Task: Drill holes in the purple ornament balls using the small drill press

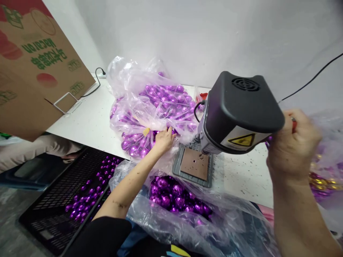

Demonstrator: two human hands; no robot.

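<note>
My left hand (164, 140) reaches into the opening of a clear plastic bag (134, 96) full of shiny purple balls (167, 97); its fingers are bent at the balls, and what they hold, if anything, is too small to tell. On the right, my right hand (293, 146) is wrapped round something at the side of a black machine head (243, 103) with a yellow warning label; the gripped part is hidden. Below the head, a brown square plate (194, 164) with a small hole lies on a grey base (179, 167). An open plastic bag (150, 217) with larger purple balls (171, 194) rests on my lap.
A black crate (50, 194) with small purple balls stands low at the left. A cardboard box (34, 67) leans above it, beside another person's leg (34, 151). Dark bits dot the white table (241, 175). Gold and purple balls (323, 182) lie at the far right.
</note>
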